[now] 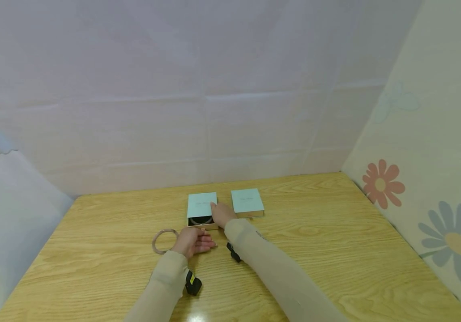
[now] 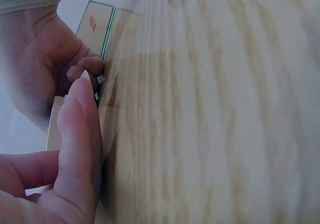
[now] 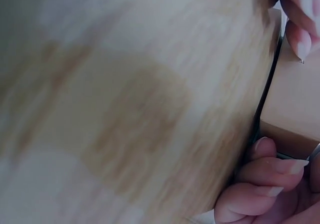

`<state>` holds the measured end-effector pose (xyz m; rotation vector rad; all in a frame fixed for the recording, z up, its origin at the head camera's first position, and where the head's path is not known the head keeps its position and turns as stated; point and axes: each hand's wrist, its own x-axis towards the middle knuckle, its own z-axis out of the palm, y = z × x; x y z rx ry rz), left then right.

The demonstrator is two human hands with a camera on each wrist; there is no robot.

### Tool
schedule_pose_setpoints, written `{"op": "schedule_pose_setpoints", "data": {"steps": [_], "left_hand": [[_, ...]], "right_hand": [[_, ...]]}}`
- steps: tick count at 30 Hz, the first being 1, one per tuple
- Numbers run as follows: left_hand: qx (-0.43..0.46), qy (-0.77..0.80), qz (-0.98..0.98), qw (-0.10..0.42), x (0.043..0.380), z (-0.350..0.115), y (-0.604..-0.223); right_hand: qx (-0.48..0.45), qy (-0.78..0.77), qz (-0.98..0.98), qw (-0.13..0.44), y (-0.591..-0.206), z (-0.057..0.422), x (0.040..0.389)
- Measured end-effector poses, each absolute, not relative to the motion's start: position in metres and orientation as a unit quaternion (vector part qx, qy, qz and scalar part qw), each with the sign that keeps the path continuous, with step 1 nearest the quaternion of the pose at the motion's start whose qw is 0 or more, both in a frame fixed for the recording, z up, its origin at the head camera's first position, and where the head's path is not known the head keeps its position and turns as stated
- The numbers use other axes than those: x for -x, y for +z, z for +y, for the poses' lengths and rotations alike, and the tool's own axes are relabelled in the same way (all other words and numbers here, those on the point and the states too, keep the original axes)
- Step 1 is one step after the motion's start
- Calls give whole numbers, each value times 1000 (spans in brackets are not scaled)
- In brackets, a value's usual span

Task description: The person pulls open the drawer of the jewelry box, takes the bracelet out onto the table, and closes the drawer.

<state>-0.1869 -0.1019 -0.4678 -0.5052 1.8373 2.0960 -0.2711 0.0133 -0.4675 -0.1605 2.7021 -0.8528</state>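
a pale, creased backdrop (image 1: 198, 89) fills the far side, and a lighter wall with printed flowers (image 1: 424, 134) closes the right. below them spreads the wood-grain table (image 1: 335, 250). two beige sleeves (image 1: 271, 264) reach in over it. near the table's far edge sits the sliding box (image 1: 202, 203), mint on top, its tan tray (image 1: 208, 227) partly out toward the person; just to its right lies a second mint box (image 1: 247, 201), closed. the left hand (image 1: 192, 241) rests in front of the tray with its fingers straight and relaxed (whether its thumb touches the tray, i cannot tell). the right hand (image 1: 223, 214) grips the sliding box at its right side, fingers curled, thumb on top. a brownish ring (image 1: 155, 243) lies flat just left of the left hand. another ring (image 1: 201, 223) shows inside the tray, against dark lining.
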Motion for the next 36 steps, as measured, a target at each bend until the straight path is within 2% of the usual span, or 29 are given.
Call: {"op": "schedule_pose_setpoints", "data": {"steps": [36], "left_hand": [[171,728,642,169,181,-103,-472]], "right_hand": [[51,-305,940,145,-474,12,275]]}}
